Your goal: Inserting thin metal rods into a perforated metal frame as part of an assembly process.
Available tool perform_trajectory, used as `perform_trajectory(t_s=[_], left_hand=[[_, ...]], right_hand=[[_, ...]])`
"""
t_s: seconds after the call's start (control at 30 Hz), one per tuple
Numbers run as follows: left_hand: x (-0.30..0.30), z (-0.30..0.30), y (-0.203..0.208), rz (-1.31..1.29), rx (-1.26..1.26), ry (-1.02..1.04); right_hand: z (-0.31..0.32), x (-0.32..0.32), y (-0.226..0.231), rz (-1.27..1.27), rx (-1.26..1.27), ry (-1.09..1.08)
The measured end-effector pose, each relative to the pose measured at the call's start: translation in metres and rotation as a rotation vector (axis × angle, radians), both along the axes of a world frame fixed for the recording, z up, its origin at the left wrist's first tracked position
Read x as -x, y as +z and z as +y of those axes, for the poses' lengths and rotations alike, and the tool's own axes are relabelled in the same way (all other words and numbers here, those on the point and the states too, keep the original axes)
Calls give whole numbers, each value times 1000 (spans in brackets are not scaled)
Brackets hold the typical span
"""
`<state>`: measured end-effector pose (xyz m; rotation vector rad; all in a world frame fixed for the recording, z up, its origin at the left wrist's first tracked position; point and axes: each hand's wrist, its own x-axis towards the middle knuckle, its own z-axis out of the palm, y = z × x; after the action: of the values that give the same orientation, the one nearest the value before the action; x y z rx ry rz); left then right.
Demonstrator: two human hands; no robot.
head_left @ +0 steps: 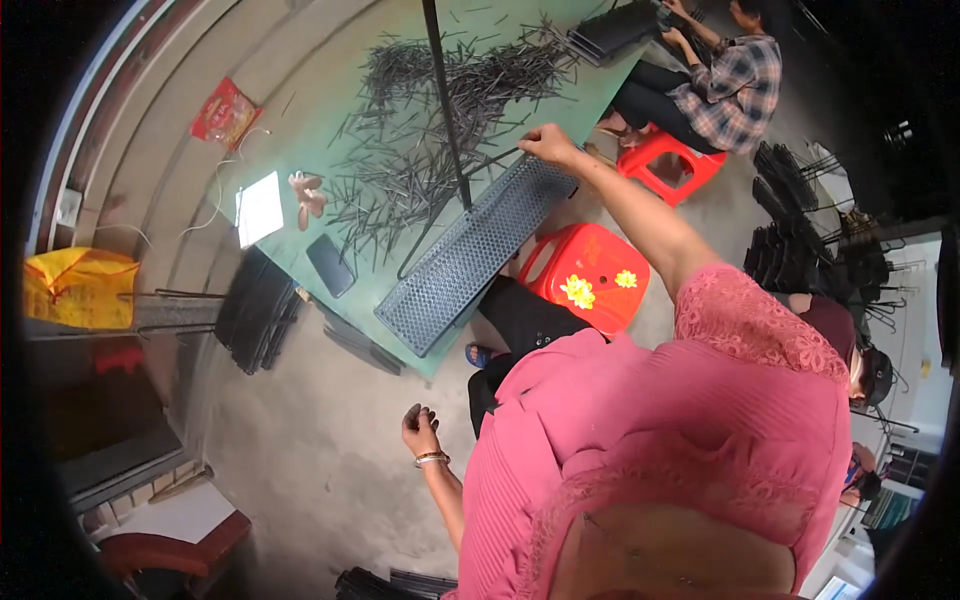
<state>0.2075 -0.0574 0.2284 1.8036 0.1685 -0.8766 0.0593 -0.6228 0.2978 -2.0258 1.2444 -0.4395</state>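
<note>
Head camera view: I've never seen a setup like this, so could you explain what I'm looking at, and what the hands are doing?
There is no machine here: a person works bare-handed, filmed from a fisheye camera on their head, so straight edges bend. The right hand pinches a thin black rod above a black perforated tray. The left hand hangs away from the table, fingers curled; I see nothing clearly held in it. On the green table lie a loose pile of short black sticks and a dark smartphone. Another person in a plaid shirt sits at the far end.
</note>
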Motion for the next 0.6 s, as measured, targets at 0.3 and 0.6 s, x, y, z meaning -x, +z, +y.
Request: perform_trajectory(t_s=[0.3, 0.6], left_hand=[[-47, -75, -31, -211, -19, 149], [-91, -171, -88, -556, -496, -15]], right_hand=[[-109, -45, -42, 402, 182, 460], [-157, -120, -121, 1142, -298, 1135]])
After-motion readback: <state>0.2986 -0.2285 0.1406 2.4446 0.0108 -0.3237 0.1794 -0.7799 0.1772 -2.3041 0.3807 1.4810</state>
